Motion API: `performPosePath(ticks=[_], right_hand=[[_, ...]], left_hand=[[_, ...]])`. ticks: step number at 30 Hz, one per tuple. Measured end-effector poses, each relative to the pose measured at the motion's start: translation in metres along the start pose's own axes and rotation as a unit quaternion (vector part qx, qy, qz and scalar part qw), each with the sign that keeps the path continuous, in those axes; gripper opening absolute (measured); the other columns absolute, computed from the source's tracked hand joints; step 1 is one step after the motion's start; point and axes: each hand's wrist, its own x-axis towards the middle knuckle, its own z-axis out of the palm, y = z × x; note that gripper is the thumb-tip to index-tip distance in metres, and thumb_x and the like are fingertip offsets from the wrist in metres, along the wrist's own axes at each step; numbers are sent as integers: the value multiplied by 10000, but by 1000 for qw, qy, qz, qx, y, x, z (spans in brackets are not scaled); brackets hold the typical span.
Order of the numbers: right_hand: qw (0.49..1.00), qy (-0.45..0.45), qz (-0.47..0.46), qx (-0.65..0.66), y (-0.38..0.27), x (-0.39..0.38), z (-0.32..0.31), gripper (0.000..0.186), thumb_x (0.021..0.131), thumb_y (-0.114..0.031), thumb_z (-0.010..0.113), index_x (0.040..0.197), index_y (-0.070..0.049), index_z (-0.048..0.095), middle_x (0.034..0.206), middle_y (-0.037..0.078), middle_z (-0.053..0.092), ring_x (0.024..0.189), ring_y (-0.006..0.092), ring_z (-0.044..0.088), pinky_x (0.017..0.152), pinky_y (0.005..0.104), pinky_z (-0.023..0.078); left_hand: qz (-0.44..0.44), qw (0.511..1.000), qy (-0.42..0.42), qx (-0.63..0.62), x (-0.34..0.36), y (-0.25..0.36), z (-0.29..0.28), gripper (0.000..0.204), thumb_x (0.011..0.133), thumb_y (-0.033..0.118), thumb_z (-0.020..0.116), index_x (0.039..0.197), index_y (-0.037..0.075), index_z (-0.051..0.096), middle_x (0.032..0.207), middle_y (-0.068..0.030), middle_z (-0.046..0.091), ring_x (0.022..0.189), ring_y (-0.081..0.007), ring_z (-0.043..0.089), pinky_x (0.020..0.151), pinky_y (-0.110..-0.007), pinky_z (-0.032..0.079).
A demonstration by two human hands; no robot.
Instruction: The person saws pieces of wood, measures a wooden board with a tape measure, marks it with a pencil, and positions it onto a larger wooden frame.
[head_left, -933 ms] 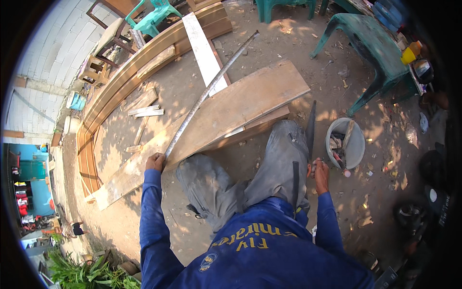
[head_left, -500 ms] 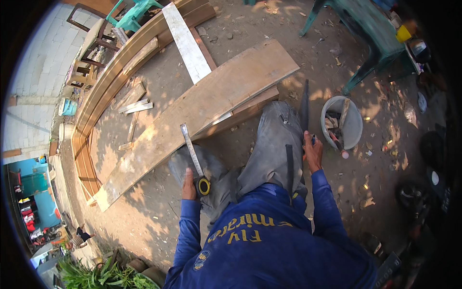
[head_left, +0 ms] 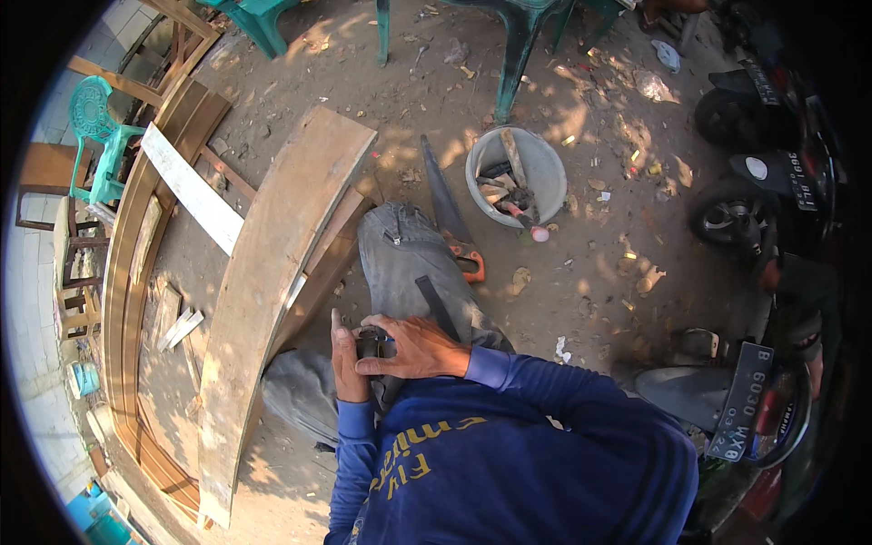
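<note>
In front of my waist, above my lap, both hands meet at a dark tape measure (head_left: 371, 345). My left hand (head_left: 349, 363) holds its left side with the thumb pointing up. My right hand (head_left: 418, 347) curls over its right side, and a small blue thing shows by those fingers, too covered to name. No tape blade shows out of the case. Left of my knees a long wide wooden board (head_left: 263, 272) lies slantwise on top of other planks (head_left: 334, 250). A handsaw (head_left: 445, 200) with an orange handle rests beside my right knee.
A pale bucket (head_left: 552, 168) with tools and wood offcuts stands ahead to the right. A white-faced board (head_left: 191, 186) and long stacked beams (head_left: 121, 282) lie at left. Green plastic chairs (head_left: 104, 145) are at the far side. Motorcycles (head_left: 740, 218) line the right.
The extended tape blade is no longer in sight. My right hand has moved from beside the saw to the tape measure. My view has swung to the right.
</note>
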Motion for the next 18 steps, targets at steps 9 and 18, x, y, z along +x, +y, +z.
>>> performPosePath(ticks=[9, 18], right_hand=[[993, 94, 74, 20, 23, 6, -49, 570, 949, -529, 591, 910, 27, 707, 892, 226, 684, 731, 322, 658, 645, 404, 490], [922, 287, 192, -176, 222, 36, -75, 388, 929, -402, 591, 962, -45, 740, 926, 258, 691, 903, 456, 652, 807, 513, 494]], left_hand=[[-35, 995, 14, -89, 16, 5, 4, 642, 1071, 452, 361, 1538, 16, 310, 1044, -101, 652, 959, -154, 606, 866, -283, 485], [-179, 943, 89, -267, -22, -51, -54, 594, 1011, 419, 514, 1420, -9, 469, 1076, -141, 654, 864, -224, 673, 746, -347, 571]])
